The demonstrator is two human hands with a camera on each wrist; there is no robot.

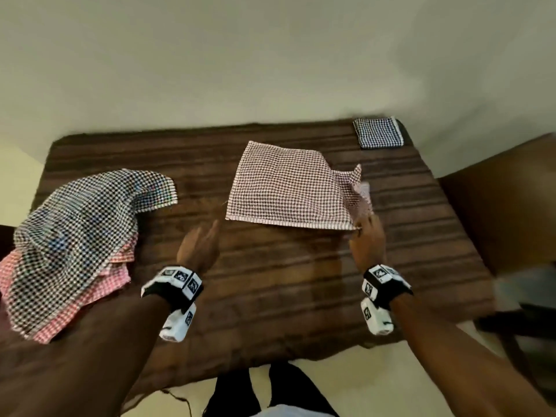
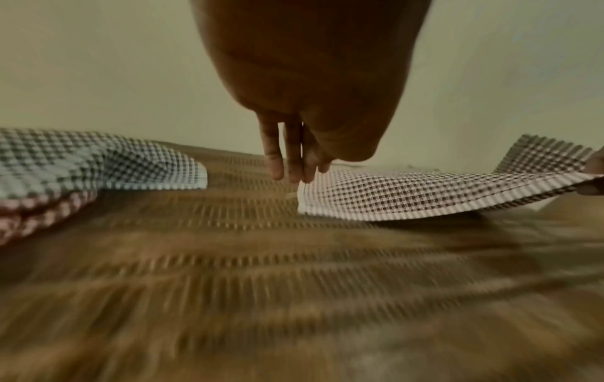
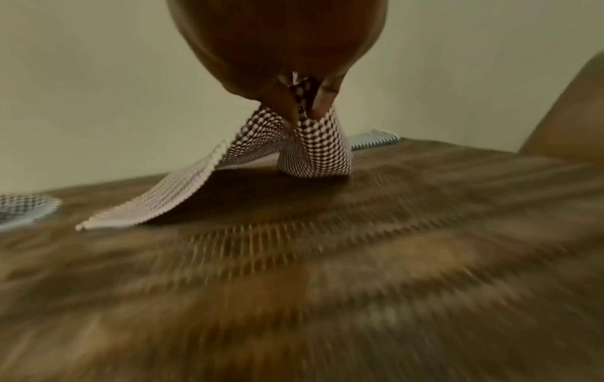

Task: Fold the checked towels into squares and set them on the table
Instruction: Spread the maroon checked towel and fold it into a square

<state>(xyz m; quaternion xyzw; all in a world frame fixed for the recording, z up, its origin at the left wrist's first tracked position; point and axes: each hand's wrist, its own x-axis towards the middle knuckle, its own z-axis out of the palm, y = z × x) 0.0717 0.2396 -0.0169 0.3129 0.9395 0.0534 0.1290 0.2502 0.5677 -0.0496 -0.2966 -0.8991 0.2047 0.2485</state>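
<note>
From the head view, I saw my right hand [image 1: 367, 239] pinching the lower right corner of the brown checked towel [image 1: 285, 185], which lay at frame centre on the table [image 1: 270, 281], its long side running left to right. My left hand [image 1: 200, 246] hovered released, fingers straight, just left of the towel's near corner. A pile of unfolded towels [image 1: 75, 224] sat at the left edge, and a folded dark towel [image 1: 378, 132] at the upper right.

In the left wrist view, my fingers [image 2: 287, 155] hung straight just beside the towel's left edge; I couldn't tell if they touched.

In the right wrist view, thumb and finger gripped the lifted corner, the cloth sloping down to the lower left.
</note>
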